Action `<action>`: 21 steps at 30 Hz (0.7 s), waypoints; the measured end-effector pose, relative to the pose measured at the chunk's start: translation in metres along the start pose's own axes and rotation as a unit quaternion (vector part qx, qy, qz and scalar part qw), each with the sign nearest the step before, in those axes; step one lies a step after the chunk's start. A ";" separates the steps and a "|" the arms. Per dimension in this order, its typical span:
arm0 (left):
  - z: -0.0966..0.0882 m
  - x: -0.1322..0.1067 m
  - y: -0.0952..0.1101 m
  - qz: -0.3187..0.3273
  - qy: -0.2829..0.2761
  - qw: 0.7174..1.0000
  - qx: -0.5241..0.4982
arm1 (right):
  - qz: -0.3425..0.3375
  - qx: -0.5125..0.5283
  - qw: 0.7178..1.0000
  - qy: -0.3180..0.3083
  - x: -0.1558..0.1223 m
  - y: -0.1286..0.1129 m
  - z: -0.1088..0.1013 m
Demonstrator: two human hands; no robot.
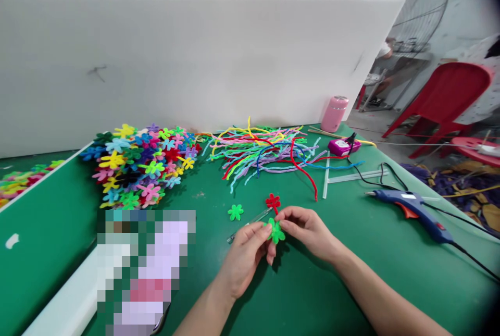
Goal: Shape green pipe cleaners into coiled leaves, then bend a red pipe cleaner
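My left hand (246, 250) pinches a green fuzzy pipe-cleaner flower (277, 233) between thumb and fingers, in front of me. The fingers of my right hand (310, 229) are closed at the same flower's upper right edge. Just beyond them is a red pipe-cleaner flower (273, 200); a short red stem runs down from it toward my fingertips, its lower end hidden. Another green flower (235, 212) lies flat on the green table to the left. A thin clear stick-like tool (258, 217) lies partly behind my left hand.
Many-coloured flowers (146, 164) are heaped at the left, and loose pipe cleaners (265, 151) at the back. A blue glue gun (412, 211) with its cable, clear glue sticks (351, 177) and a pink bottle (334, 113) are at the right. A white board (195, 60) stands behind.
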State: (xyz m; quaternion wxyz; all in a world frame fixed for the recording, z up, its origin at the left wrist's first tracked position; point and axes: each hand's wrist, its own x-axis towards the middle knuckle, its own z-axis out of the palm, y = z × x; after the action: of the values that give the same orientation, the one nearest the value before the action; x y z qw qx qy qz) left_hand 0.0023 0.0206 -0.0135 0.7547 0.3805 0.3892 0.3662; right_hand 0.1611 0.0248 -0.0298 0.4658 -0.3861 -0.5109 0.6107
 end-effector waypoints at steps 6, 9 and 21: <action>0.000 0.000 0.002 0.003 0.022 0.999 0.034 | 0.015 -0.017 0.999 0.047 0.002 -0.003 -0.004; -0.001 0.000 0.001 0.003 0.019 0.999 0.040 | 0.018 -0.021 0.999 0.037 0.002 -0.004 -0.006; -0.001 0.000 -0.005 0.047 0.048 0.987 0.147 | -0.002 -0.051 0.999 -0.016 0.000 0.001 0.003</action>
State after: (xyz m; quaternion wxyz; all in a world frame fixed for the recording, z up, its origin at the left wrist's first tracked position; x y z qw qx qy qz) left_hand 0.0026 0.0184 -0.0177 0.6526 0.4873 0.4565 0.3582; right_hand 0.1585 0.0238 -0.0301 0.4383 -0.3983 -0.5495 0.5893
